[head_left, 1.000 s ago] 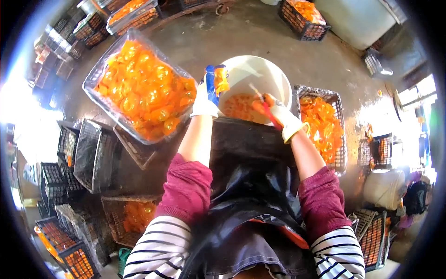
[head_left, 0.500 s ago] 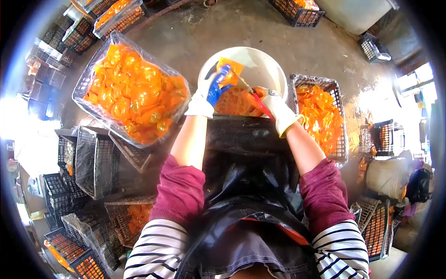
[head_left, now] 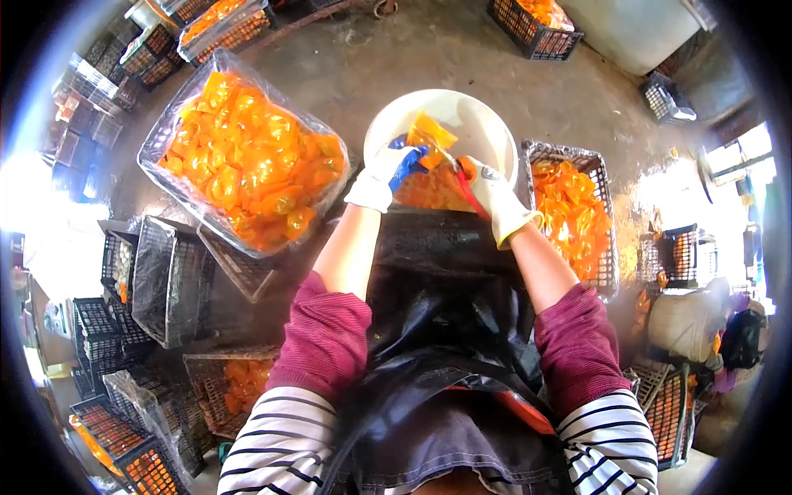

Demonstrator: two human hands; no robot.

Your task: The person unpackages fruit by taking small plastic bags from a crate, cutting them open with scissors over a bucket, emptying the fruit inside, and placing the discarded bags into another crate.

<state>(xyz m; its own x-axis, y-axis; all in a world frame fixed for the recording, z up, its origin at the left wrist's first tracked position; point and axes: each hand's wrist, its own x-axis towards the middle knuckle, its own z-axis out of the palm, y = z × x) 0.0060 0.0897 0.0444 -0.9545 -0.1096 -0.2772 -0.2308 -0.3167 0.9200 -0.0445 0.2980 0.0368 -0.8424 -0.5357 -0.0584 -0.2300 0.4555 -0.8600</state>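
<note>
My left hand (head_left: 396, 171), in a white and blue glove, is closed on a glossy orange piece (head_left: 431, 130) that looks like pepper. My right hand (head_left: 492, 190), gloved in white with orange at the fingers, grips a red-handled tool (head_left: 471, 196). Its thin metal end reaches the orange piece; whether it is a knife or scissors I cannot tell. Both hands are over a large white bucket (head_left: 488, 110), with orange contents (head_left: 433, 191) low inside it. A black apron (head_left: 437, 280) covers my front, close against the bucket.
To the left, a plastic-lined crate (head_left: 157, 175) is heaped with glossy orange pieces (head_left: 239, 157). Another crate (head_left: 612, 239) with orange pieces stands to the right. Dark crates (head_left: 169, 280) crowd the lower left. At the back is a black crate (head_left: 551, 41) on the wet floor (head_left: 396, 49).
The orange piece has tilted and looks more folded, and my hands have come slightly closer together. The whole view has shifted a little, moving the bucket right and down.
</note>
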